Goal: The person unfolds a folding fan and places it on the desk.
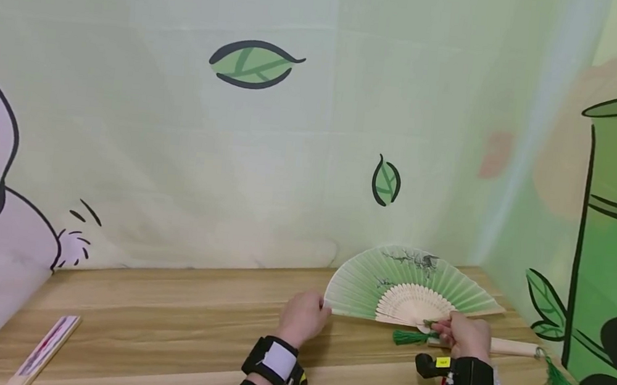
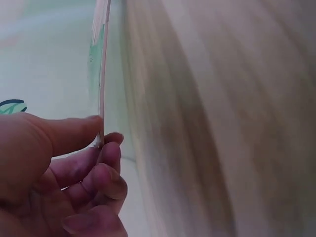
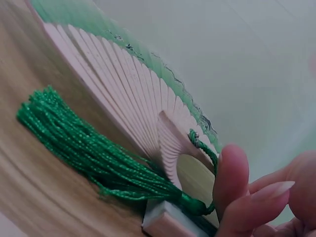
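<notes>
A green folding fan with pale slatted ribs and a dark branch print is spread wide, upright over the table. My left hand pinches its left outer rib; the left wrist view shows thumb and fingers on that thin rib. My right hand holds the fan low, near the pivot, with the fingers by the tassel cord. From the pivot hangs a green tassel. Beneath the right hand lies a pale folded fan, partly hidden, with its own green tassel to the right.
A narrow pale box or strip with a purplish print lies at the front left of the wooden table. A printed cloth backdrop rises behind the table and along its right side.
</notes>
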Available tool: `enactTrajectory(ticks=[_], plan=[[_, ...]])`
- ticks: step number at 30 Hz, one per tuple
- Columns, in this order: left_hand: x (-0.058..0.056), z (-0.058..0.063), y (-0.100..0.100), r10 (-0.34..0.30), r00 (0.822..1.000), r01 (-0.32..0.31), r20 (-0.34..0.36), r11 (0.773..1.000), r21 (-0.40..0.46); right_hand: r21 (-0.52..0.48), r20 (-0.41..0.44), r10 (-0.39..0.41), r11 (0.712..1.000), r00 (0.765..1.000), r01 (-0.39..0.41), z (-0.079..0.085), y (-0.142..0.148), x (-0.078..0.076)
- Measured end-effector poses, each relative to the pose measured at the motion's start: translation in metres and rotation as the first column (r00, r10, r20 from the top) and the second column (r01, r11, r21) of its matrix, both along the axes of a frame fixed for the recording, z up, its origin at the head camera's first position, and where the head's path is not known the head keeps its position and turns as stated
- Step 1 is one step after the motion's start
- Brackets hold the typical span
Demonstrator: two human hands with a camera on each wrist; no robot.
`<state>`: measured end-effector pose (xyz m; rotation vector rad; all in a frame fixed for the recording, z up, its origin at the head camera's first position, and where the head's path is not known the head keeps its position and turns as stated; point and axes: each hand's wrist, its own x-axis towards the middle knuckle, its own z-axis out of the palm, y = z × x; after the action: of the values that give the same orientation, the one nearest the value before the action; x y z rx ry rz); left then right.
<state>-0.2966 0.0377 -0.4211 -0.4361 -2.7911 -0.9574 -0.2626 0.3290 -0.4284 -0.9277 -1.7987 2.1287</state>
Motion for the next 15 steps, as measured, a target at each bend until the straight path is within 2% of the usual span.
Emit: enactTrajectory(ticks=[6,12,15], plan=[[0.003,-0.002,0.004,-0.002,0.999,-0.001,-0.039,0.997,-0.079,-0.003,0.009,-0.045,0.999,0.999,0.045,-0.003,0.001,0.007],[0.003,0.001,0.005,-0.029,0.999,0.031,0.017,0.99,-0.139,-0.019,-0.009,-0.077,0.997,0.997,0.076,-0.001,0.0,0.012],[0.003,0.003,0.004,-0.038,0.999,0.042,0.031,0.989,-0.141,-0.026,-0.012,-0.083,0.996,0.997,0.082,0.001,0.0,0.014]])
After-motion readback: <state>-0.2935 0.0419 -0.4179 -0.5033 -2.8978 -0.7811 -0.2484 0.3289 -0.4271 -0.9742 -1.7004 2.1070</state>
